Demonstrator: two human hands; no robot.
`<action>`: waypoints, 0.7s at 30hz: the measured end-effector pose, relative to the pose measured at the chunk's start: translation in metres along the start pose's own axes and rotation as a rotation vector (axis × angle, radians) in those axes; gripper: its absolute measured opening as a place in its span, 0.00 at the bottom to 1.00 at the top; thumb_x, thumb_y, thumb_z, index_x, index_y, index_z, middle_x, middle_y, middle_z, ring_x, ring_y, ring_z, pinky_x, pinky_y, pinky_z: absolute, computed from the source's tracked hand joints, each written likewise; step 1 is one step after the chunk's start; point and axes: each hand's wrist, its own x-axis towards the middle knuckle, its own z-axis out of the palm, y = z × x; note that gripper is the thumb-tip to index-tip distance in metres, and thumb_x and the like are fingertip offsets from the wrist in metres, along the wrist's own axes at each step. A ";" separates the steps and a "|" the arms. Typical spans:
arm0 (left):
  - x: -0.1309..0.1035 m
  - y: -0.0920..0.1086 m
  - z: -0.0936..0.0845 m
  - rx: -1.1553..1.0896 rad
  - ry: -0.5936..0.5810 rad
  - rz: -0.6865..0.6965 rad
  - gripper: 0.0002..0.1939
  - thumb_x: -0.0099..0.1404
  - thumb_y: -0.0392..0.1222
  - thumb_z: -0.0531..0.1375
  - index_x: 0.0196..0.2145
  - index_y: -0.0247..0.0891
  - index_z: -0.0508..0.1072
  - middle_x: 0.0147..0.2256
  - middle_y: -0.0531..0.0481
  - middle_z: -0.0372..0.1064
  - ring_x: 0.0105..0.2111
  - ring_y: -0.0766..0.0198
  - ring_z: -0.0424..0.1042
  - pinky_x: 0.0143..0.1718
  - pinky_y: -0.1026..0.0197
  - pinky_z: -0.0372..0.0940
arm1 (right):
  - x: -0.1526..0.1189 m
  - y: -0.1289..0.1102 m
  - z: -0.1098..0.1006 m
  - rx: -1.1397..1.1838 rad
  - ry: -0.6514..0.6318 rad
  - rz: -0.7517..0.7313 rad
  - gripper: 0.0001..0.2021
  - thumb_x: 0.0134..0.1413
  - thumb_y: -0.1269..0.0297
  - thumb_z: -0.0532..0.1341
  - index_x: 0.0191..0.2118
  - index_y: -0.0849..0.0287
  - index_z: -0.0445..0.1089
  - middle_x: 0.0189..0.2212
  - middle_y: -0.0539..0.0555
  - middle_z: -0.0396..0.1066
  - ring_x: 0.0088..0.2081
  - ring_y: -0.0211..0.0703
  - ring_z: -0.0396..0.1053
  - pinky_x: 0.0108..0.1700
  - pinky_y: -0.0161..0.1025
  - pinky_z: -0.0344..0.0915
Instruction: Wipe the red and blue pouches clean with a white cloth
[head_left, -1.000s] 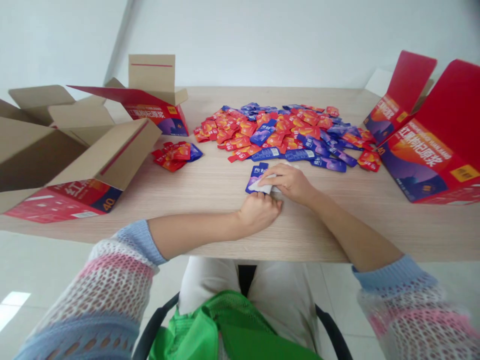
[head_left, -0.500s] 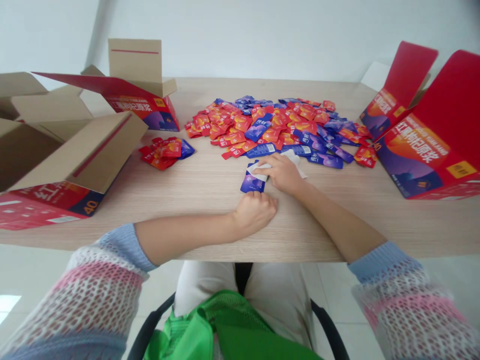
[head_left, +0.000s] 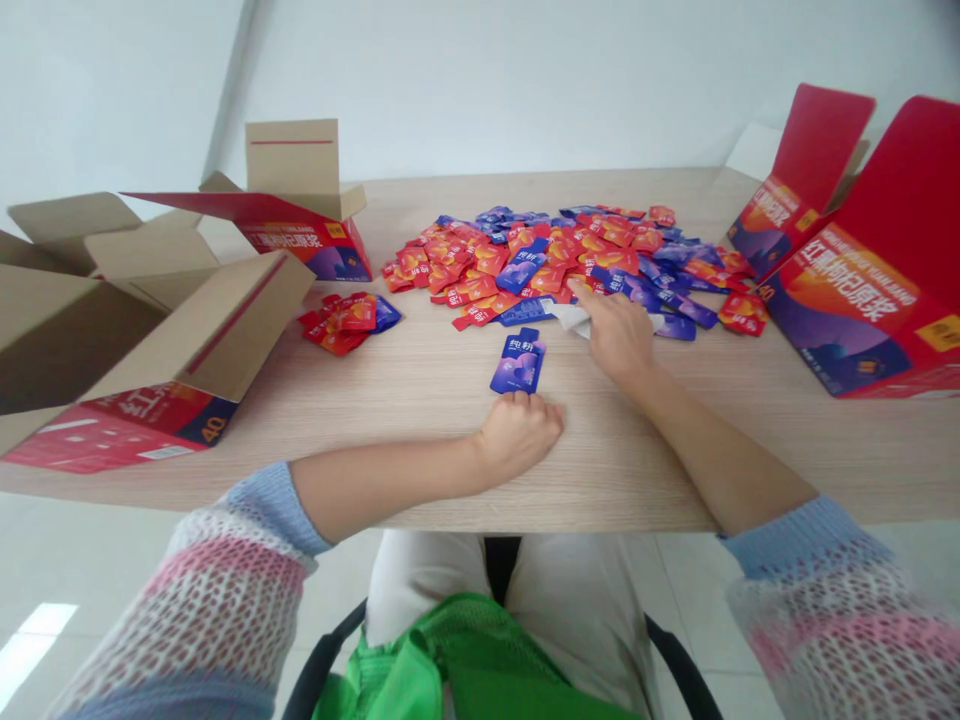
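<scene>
On the table in front of me lies a blue-purple sachet, flat, with its printed front up. My left hand is curled into a fist at its lower edge, with the fingertips pinching that edge. A white tissue is partly hidden under my right hand, which grips it with the index finger stretched forward. That hand hovers over the front edge of a big pile of red and blue sachets. To the left sits a small group of red and blue sachets.
An open carton stands at the left front, with another open carton behind it. At the right are a large red carton and a further red carton, flaps raised. The table's front edge is near my lap.
My right hand has lifted the tissue off the blue-purple sachet and moved right and away, uncovering its front. My left hand stays at the lower edge. The view has shifted slightly.
</scene>
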 end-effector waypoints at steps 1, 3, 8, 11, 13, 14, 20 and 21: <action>0.000 0.000 -0.001 0.002 -0.006 0.008 0.14 0.69 0.30 0.50 0.30 0.32 0.73 0.25 0.41 0.71 0.26 0.51 0.74 0.23 0.59 0.57 | -0.001 -0.002 -0.002 0.038 0.004 0.022 0.26 0.62 0.71 0.51 0.65 0.53 0.59 0.44 0.57 0.76 0.42 0.53 0.67 0.42 0.47 0.60; 0.000 -0.001 -0.003 0.001 -0.017 0.016 0.13 0.69 0.30 0.50 0.31 0.32 0.73 0.25 0.41 0.71 0.26 0.51 0.74 0.23 0.58 0.57 | -0.004 -0.011 -0.001 0.098 -0.021 0.032 0.22 0.63 0.67 0.53 0.61 0.52 0.65 0.44 0.55 0.76 0.41 0.53 0.68 0.42 0.46 0.62; 0.001 -0.001 -0.005 -0.009 -0.033 0.037 0.10 0.67 0.28 0.52 0.32 0.32 0.72 0.26 0.41 0.72 0.27 0.51 0.75 0.23 0.58 0.59 | -0.003 -0.048 0.018 0.138 -0.161 -0.228 0.15 0.62 0.70 0.55 0.49 0.56 0.75 0.47 0.57 0.74 0.47 0.51 0.66 0.48 0.45 0.62; 0.001 -0.001 -0.005 -0.007 -0.012 0.015 0.12 0.68 0.29 0.52 0.30 0.32 0.72 0.25 0.41 0.72 0.26 0.52 0.75 0.23 0.58 0.59 | 0.002 -0.063 0.025 0.125 -0.219 -0.413 0.17 0.62 0.73 0.53 0.51 0.58 0.73 0.48 0.60 0.71 0.49 0.52 0.63 0.48 0.46 0.61; 0.001 -0.001 -0.005 -0.005 -0.010 0.012 0.12 0.68 0.29 0.51 0.30 0.32 0.72 0.25 0.41 0.72 0.26 0.52 0.75 0.23 0.58 0.60 | 0.005 -0.063 0.023 0.184 -0.260 -0.490 0.18 0.61 0.74 0.52 0.52 0.59 0.73 0.47 0.61 0.70 0.49 0.51 0.63 0.48 0.46 0.61; 0.001 -0.001 -0.005 -0.006 -0.016 0.013 0.12 0.68 0.29 0.51 0.30 0.32 0.72 0.25 0.41 0.72 0.26 0.52 0.75 0.23 0.58 0.60 | 0.006 -0.060 0.021 0.232 -0.286 -0.520 0.19 0.60 0.75 0.52 0.51 0.58 0.74 0.46 0.60 0.70 0.48 0.51 0.63 0.48 0.46 0.61; 0.001 -0.001 -0.012 0.008 -0.078 0.018 0.11 0.65 0.26 0.51 0.34 0.31 0.73 0.27 0.39 0.73 0.27 0.51 0.75 0.23 0.58 0.61 | 0.000 -0.040 0.002 0.550 -0.503 -0.616 0.23 0.52 0.80 0.55 0.46 0.49 0.78 0.39 0.54 0.70 0.43 0.44 0.63 0.47 0.44 0.60; 0.001 0.000 -0.012 0.009 -0.083 0.016 0.11 0.65 0.26 0.51 0.34 0.31 0.73 0.26 0.40 0.73 0.26 0.51 0.75 0.22 0.58 0.61 | -0.002 -0.038 0.001 0.570 -0.515 -0.612 0.24 0.51 0.81 0.56 0.46 0.49 0.78 0.39 0.54 0.71 0.42 0.44 0.63 0.46 0.43 0.60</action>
